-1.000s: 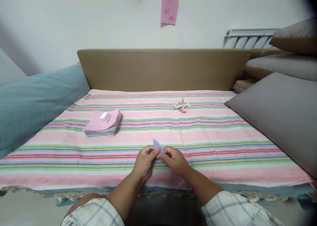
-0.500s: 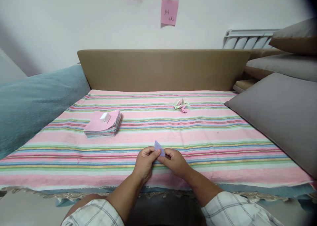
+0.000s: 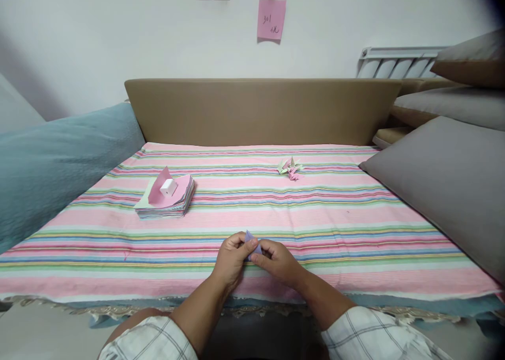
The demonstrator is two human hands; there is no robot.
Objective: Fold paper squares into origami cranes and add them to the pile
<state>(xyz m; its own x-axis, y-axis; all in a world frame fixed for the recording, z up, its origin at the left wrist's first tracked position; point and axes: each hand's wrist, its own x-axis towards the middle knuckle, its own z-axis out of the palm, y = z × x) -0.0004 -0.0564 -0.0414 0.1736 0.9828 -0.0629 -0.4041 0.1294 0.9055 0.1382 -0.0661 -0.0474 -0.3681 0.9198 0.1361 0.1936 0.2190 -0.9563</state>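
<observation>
Between my two hands, above the near part of the striped cloth [image 3: 252, 212], is a small folded piece of purple paper [image 3: 254, 248]. My left hand [image 3: 233, 257] pinches its left side, the thumb lying across its front. The fingers of my right hand [image 3: 278, 260] are closed on its lower right edge. Most of the paper is covered by my fingers; a pointed tip shows at the top. Farther back lie several folded paper cranes [image 3: 291, 168] in pink and pale green, bunched together.
At the left, a small white block [image 3: 168, 187] rests on a stack of coloured paper sheets [image 3: 183, 202], its top pink sheet curled up. Grey cushions [image 3: 442, 176] lie at the right, a blue bolster [image 3: 67, 160] at the left. A brown backrest [image 3: 260, 112] stands behind.
The purple paper is turned and sits slightly lower, more of it covered by my fingers. On the stack, the top pink sheet has lifted and curled at its left side, baring a pale green sheet.
</observation>
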